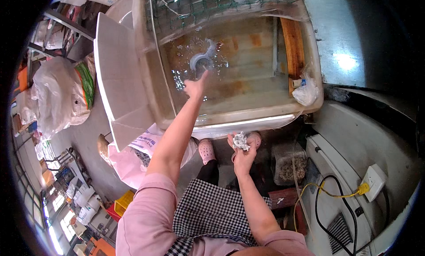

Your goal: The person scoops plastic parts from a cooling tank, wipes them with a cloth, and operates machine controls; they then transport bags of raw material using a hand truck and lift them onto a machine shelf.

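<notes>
1. Here, a silvery clump [241, 141] is gripped by the fingers of the right hand [244, 155], outside the tub [313, 48].
2. In the tub's water [234, 90], a pale curved shape [197, 59] is seen near the left hand [195, 87], whose finger state cannot be told.

a: what's in the right hand [245, 153]?
b: a crumpled wad [241, 141], silvery white, lumpy all over, resting against the fingers.
a: and by the left hand [195, 88]?
b: a pale, bluish curve [200, 56], like a broken ring, in the water [241, 92] just beyond the fingertips. too blurred to say if it's solid or ripple.
</notes>
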